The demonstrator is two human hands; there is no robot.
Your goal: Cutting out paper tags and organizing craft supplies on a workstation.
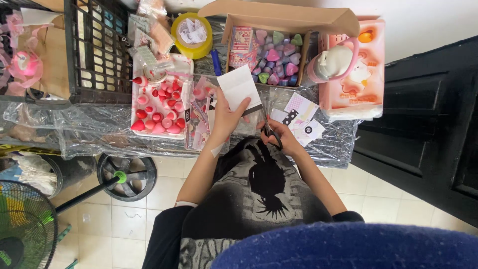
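White paper sheet (pixel 239 87), one, pinched in the left hand (pixel 226 119) above a surface (pixel 328 149) covered in clear plastic; one pair of scissors (pixel 271 133) is gripped in the right hand (pixel 281 137). One cardboard box (pixel 279 22) of hearts sits beyond both hands; the floor is tiled.

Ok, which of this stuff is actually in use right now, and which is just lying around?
In use: left hand, white paper, right hand, scissors.

Lying about: tape roll, box of hearts, tray of red pieces, pink case, black crate, fan.
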